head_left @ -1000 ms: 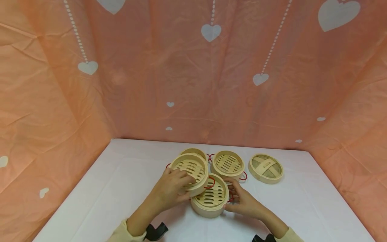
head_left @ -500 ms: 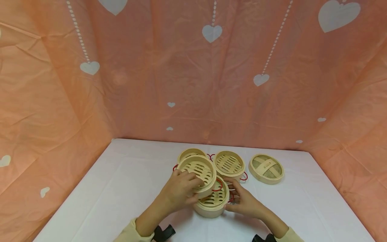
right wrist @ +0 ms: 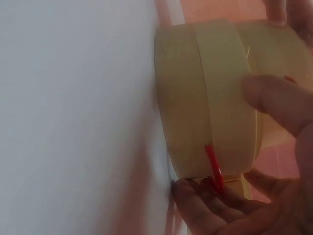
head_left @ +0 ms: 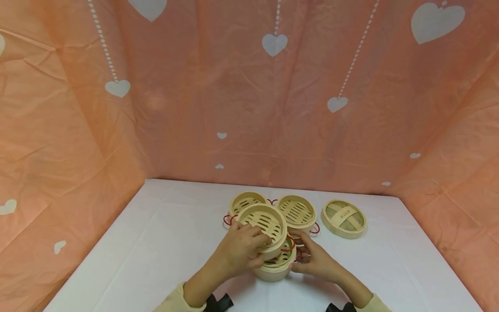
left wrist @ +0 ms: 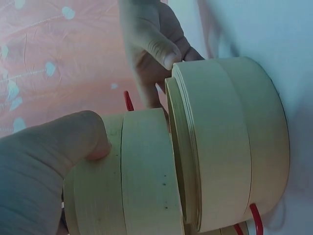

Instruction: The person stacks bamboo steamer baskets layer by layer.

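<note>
My left hand (head_left: 245,249) grips a round bamboo steamer basket (head_left: 269,220) with a slatted base and red loop handles. That basket hangs over a lower steamer basket (head_left: 273,274), offset from it. In the left wrist view the bottom edge of the held basket (left wrist: 149,176) lies very close to the rim of the lower basket (left wrist: 220,147); contact between them is hard to tell. My right hand (head_left: 315,258) holds the lower basket by its right side, thumb and fingers curled around the wall (right wrist: 205,98). The lower basket's slats are partly covered.
Behind the hands stand two more steamer baskets, one at back left (head_left: 245,199) and one at back right (head_left: 296,209), both with red handles. A woven bamboo lid (head_left: 345,219) lies farther right on the white table (head_left: 175,216). An orange curtain with hearts (head_left: 249,108) encloses the back and sides.
My left hand has carried its basket rightward and slightly toward me, covering more of the lower basket and uncovering the back left one. My right hand has stayed in place.
</note>
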`<state>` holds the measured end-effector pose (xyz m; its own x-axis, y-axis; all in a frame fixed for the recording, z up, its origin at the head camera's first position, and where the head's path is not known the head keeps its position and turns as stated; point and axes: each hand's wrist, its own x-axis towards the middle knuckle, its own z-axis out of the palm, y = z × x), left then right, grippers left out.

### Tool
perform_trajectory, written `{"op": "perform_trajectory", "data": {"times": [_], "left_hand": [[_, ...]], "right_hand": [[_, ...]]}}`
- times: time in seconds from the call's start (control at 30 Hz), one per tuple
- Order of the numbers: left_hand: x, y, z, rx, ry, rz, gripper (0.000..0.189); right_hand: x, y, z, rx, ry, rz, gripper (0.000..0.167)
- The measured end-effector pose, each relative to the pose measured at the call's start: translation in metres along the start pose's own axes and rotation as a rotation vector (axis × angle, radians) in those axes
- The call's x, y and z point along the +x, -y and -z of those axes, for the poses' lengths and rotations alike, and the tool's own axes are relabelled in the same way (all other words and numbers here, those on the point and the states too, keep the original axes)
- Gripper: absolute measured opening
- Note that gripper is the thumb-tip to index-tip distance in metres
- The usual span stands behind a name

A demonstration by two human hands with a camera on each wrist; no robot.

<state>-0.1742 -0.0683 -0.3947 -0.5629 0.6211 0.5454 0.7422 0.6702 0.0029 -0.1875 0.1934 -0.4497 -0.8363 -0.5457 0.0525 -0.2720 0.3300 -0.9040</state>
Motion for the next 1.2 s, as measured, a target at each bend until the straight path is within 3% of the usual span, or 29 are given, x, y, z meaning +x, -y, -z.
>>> {"op": "perform_trajectory", "data": {"times": [0.33, 0.93, 1.2], "left_hand": [[0.001, -0.006, -0.006, 0.024, -0.021, -0.025, 0.028], [0.004, -0.013, -0.01, -0.036, -0.036, -0.034, 0.029], [0.005, -0.016, -0.011, -0.04, -0.014, -0.023, 0.027]], "right_hand": [[0.001, -0.002, 0.0, -0.009, -0.016, 0.006, 0.083], [0.0, -0.003, 0.0, -0.017, -0.017, 0.005, 0.083], [0.0, -0.003, 0.0, -0.024, -0.02, 0.03, 0.084]]}}
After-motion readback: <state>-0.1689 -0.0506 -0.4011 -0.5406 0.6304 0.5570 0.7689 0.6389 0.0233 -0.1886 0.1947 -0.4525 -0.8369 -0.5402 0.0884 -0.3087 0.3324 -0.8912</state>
